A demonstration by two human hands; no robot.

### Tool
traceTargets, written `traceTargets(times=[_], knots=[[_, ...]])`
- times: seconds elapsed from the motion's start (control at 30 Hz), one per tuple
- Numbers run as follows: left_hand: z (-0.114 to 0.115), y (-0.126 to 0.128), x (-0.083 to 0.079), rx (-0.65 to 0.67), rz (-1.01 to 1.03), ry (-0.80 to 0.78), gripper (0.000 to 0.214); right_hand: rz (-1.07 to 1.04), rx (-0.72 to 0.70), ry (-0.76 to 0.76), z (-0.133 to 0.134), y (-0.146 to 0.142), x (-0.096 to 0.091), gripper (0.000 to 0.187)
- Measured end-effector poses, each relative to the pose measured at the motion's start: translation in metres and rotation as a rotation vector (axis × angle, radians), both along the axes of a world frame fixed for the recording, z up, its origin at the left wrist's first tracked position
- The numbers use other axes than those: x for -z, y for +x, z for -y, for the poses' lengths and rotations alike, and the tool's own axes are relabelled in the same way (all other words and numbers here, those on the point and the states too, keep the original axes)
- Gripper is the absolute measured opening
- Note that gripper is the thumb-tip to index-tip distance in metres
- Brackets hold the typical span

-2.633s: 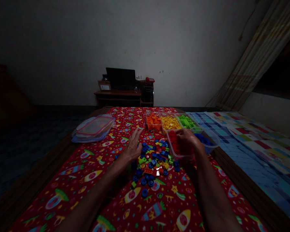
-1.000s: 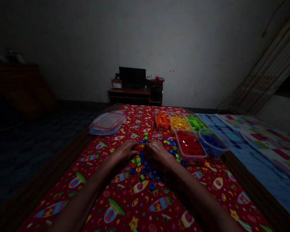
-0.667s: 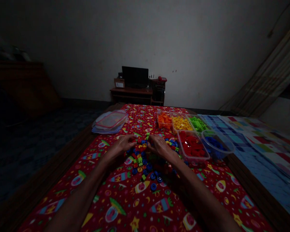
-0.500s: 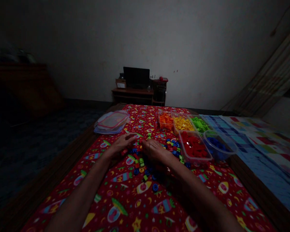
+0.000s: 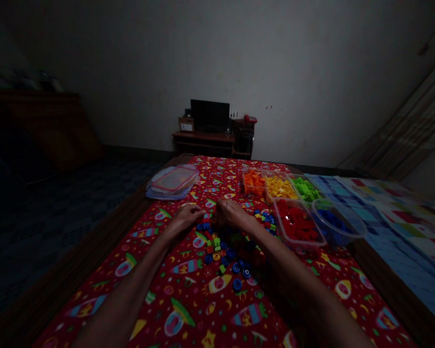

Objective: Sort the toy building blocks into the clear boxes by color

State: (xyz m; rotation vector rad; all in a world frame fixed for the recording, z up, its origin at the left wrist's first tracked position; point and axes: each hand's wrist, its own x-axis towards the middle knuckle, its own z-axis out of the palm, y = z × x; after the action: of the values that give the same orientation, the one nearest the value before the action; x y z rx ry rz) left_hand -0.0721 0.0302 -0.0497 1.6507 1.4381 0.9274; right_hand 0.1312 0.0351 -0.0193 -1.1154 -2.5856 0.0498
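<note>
My left hand [image 5: 184, 218] hovers low over the red patterned cloth, fingers curled and thumb drawn close to the index finger; anything between them is too small to make out. Just right of it, my right hand [image 5: 232, 213] is closed with its fingertips pointing down, and what it may hold is hidden. Between and below the hands lies a loose pile of small toy building blocks [image 5: 216, 243] in green, blue, red and yellow. Several blue round pieces [image 5: 237, 284] lie nearer to me. More mixed blocks [image 5: 265, 220] sit beyond my right forearm.
On the right stand clear tubs of sorted pieces: orange [image 5: 253, 183], yellow [image 5: 280, 187], green [image 5: 306, 189], red [image 5: 297, 221] and blue [image 5: 333, 221]. Stacked lids [image 5: 174, 181] lie at the left edge. A monitor [image 5: 210, 115] stands on a desk against the wall.
My left thumb and fingers have come closer together. My right hand has risen slightly and moved a little away from me. The whole view has shifted slightly.
</note>
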Motion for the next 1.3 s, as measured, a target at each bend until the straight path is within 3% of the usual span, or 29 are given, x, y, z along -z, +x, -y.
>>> traceTargets(times=[0.1, 0.2, 0.3, 0.4, 0.57, 0.7, 0.83, 1.0, 1.17, 1.3], knots=[[-0.003, -0.006, 0.001, 0.051, -0.126, 0.034, 0.030, 0.005, -0.006, 0.034, -0.017, -0.009, 0.006, 0.015], [-0.002, -0.009, -0.003, 0.153, -0.185, 0.023, 0.030, 0.141, -0.048, 0.008, -0.027, -0.021, 0.008, 0.017], [0.001, -0.005, -0.010, 0.275, -0.268, 0.014, 0.031, 0.239, -0.063, -0.021, -0.028, -0.028, 0.007, 0.017], [0.003, 0.000, -0.013, 0.312, -0.354, 0.046, 0.030, 0.180, -0.057, -0.032, -0.023, -0.025, 0.005, 0.019], [0.000, 0.002, -0.005, 0.297, -0.326, 0.094, 0.033, -0.244, 0.052, -0.207, -0.010, -0.010, 0.002, 0.032], [-0.002, -0.001, -0.003, 0.239, -0.218, 0.022, 0.038, -0.659, 0.159, -0.553, 0.004, -0.003, -0.001, 0.016], [0.003, 0.001, -0.014, 0.145, -0.133, -0.039, 0.041, -1.020, 0.136, -0.889, 0.020, 0.003, -0.002, 0.025], [0.013, 0.010, -0.028, 0.063, 0.072, -0.128, 0.049, -1.343, 0.155, -1.164, 0.027, 0.006, 0.001, 0.030], [0.017, 0.031, -0.031, 0.013, 0.171, -0.053, 0.051, -1.517, 0.166, -1.368, 0.027, -0.001, 0.002, 0.023], [0.022, 0.053, -0.027, 0.050, 0.001, 0.182, 0.043, -1.522, 0.215, -1.462, 0.029, -0.006, 0.003, 0.027]])
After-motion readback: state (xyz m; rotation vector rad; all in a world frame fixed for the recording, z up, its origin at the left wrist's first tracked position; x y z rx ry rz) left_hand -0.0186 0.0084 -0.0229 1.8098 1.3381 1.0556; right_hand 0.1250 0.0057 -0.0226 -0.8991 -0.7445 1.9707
